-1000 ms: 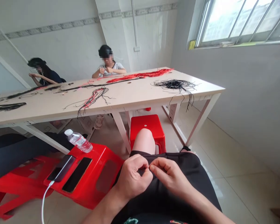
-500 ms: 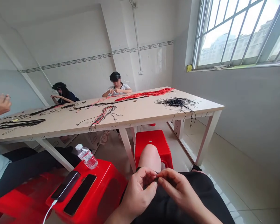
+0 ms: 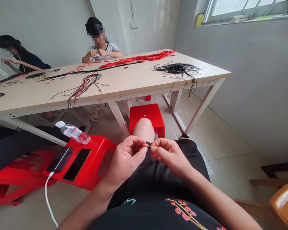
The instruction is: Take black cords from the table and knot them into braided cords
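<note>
Above my lap, my left hand (image 3: 131, 156) pinches a thin black cord (image 3: 148, 147) between thumb and fingertips. My right hand (image 3: 169, 155) grips the same cord from the other side, thumb against index finger. Only a short dark bit shows in the small gap between the hands; the rest is hidden by my fingers. On the table (image 3: 124, 86) in front lie a tangled heap of black cords (image 3: 176, 68), a bundle of black and red cords (image 3: 85, 84) and a long spread of red cords (image 3: 139, 59).
To my left a red stool (image 3: 98, 156) bears a water bottle (image 3: 74, 132), a phone (image 3: 77, 164) and a dark device (image 3: 60, 159) with a white cable. Another red stool (image 3: 148, 111) stands ahead by my knee. Two people sit across the table. A wooden chair (image 3: 284, 198) is at lower right.
My view has tilted downward, so the table and hands sit higher in the picture. Both hands still pinch at the same spot, with the black cord showing more plainly between them.
</note>
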Tool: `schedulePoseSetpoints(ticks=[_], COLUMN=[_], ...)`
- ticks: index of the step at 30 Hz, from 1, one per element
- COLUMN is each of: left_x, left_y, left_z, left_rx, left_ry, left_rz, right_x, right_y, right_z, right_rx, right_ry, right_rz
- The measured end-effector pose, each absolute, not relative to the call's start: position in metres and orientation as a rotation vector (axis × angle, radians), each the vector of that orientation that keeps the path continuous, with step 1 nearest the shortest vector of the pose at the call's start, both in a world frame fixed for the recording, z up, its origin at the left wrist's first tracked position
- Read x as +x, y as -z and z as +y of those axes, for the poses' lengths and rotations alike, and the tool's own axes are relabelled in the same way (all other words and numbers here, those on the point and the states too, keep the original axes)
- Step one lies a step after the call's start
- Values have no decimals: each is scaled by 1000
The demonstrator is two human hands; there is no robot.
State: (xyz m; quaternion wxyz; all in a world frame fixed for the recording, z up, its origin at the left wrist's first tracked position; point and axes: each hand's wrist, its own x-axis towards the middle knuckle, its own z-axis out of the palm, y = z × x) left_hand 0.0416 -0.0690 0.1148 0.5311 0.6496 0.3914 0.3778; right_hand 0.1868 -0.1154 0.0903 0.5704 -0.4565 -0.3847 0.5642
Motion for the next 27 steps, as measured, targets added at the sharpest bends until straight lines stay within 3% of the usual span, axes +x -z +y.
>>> schedulePoseSetpoints(ticks=[10, 27], left_x=[39, 40], left_y=[-112, -112], left_z=[-68, -68], left_rx=[1592, 1517], left_ry=[-842, -818], left_rz=[951, 929], right_x=[181, 181], right_y=[-82, -78], right_z=[-117, -118], right_rx=[-1197, -1200], right_ry=[-987, -817], right_rz=[-1104, -1189])
